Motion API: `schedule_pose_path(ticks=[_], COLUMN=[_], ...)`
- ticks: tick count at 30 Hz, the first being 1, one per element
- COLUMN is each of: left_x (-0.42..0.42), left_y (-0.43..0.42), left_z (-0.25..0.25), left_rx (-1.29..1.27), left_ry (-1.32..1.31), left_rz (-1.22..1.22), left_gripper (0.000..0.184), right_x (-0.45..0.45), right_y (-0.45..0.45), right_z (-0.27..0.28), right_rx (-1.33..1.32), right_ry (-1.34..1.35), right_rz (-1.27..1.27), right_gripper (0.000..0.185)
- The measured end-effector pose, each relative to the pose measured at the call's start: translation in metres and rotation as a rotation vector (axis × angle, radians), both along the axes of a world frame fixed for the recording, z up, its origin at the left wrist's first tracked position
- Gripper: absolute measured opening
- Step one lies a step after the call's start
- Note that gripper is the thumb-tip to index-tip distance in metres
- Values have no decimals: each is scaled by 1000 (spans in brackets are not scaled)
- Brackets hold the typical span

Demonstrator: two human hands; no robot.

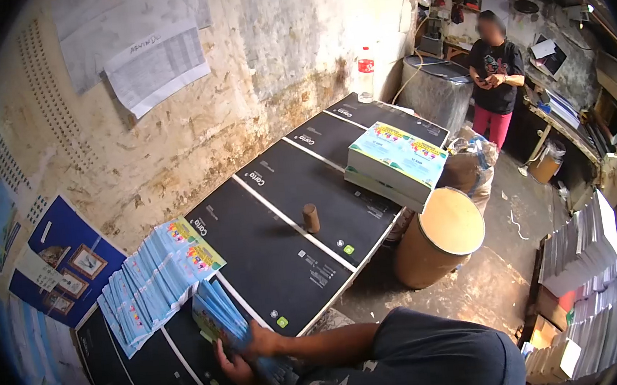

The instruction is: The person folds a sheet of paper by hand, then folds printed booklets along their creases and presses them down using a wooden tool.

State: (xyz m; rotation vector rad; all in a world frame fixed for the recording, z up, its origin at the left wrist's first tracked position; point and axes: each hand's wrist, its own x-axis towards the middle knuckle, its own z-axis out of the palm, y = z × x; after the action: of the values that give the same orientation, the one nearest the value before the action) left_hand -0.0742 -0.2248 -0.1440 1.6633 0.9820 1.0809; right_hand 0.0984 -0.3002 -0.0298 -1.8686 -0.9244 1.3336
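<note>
Both of my hands grip a bundle of folded blue booklets (220, 312) at the table's near edge. My left hand (236, 366) is closed on the bundle's lower left side, thumb up. My right hand (264, 341) is wrapped round its right side, with part of the fingers hidden. Just beyond, overlapping rows of similar light-blue booklets (144, 284) lie spread on the black-covered table (279, 188), with a yellow and green printed sheet at their far end.
A small brown cylinder (311, 218) stands mid-table. Farther off are a stack of printed sheets (397, 155) and a plastic bottle (365, 77). A round drum (441, 236) stands beside the table. Paper stacks (578, 257) line the right. Another person (495, 73) stands at the back.
</note>
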Motion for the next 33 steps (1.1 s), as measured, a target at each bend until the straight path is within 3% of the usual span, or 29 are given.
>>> schedule_pose_path(ticks=[2,4,5,6,7,8,10,14,19,22,24,25,29,31,32,33], left_x=[5,18,17,25,23,26,47,57,59,65,56,51,50,57,57,57], left_y=[-10,-21,-18,-28,-30,-31,-34,13,32,32,15,10,18,26,16,12], left_z=[44,112,136,180,212,245,284,169,181,192,207,184,175,185,192,196], left_rx=[-190,20,261,311,707,957,703,541,305,240,378,554,587,412,587,549], left_ry=[-271,-66,18,-38,306,598,929,1087,1056,1099,1003,933,935,953,905,883], left_rz=[-97,197,284,276,333,273,-80,-390,-426,-450,-389,-333,-349,-444,-353,-355], left_gripper=[53,56,62,72,86,92,106,104,87,90,100,106,90,74,66,66], right_x=[5,36,57,71,80,80,84,79,110,115,108,105,105,104,102,104], right_y=[13,7,2,2,-3,-1,10,25,19,24,8,3,20,18,19,10], right_z=[-35,1,52,56,92,137,151,82,73,99,114,74,68,91,99,93], right_rx=[215,254,220,418,496,369,361,326,397,192,267,489,337,314,286,502], right_ry=[-109,-361,-403,-661,-782,-814,-867,-1017,-1126,-981,-1071,-1204,-1091,-1065,-1031,-1089], right_rz=[91,266,381,414,490,576,707,867,732,784,748,654,708,741,771,671], right_gripper=[104,95,94,95,93,89,81,81,89,100,106,110,97,92,87,85])
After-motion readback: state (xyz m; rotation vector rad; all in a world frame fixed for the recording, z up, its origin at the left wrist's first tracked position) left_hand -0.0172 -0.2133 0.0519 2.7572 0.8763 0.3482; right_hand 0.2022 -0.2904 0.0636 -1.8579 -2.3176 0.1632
